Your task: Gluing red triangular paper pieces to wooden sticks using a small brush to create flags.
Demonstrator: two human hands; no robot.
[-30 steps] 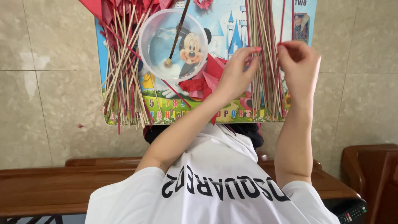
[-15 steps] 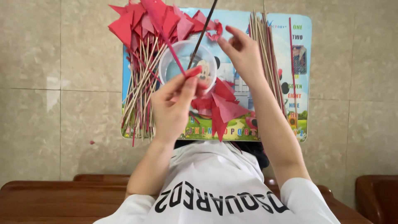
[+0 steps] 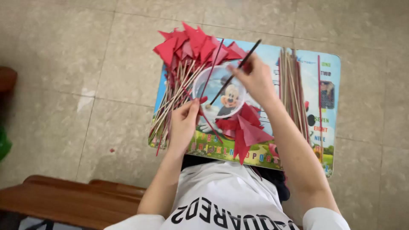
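My left hand [image 3: 184,123] pinches a thin red stick [image 3: 211,70] that slants up across a clear round bowl [image 3: 205,81]. With my right hand [image 3: 254,79] I grip a dark brush [image 3: 249,53]; its tip dips into the bowl. The bowl stands on a small table [image 3: 330,68] with a colourful cartoon top. Behind and left of the bowl lies a heap of red paper flags on sticks [image 3: 191,47]. Loose red paper triangles [image 3: 243,130] lie in front of the bowl, between my forearms. A bundle of plain sticks [image 3: 292,85] lies to the right of my right hand.
The table stands on a beige tiled floor [image 3: 85,64]. A brown wooden bench [image 3: 72,200] runs along the lower left beside my white shirt [image 3: 221,196]. Something green [image 3: 3,145] shows at the left edge.
Both hands moved left from the plain stick bundle to the bowl. My left hand took hold of a red stick and my right hand took hold of the brush. The view tilted downward.
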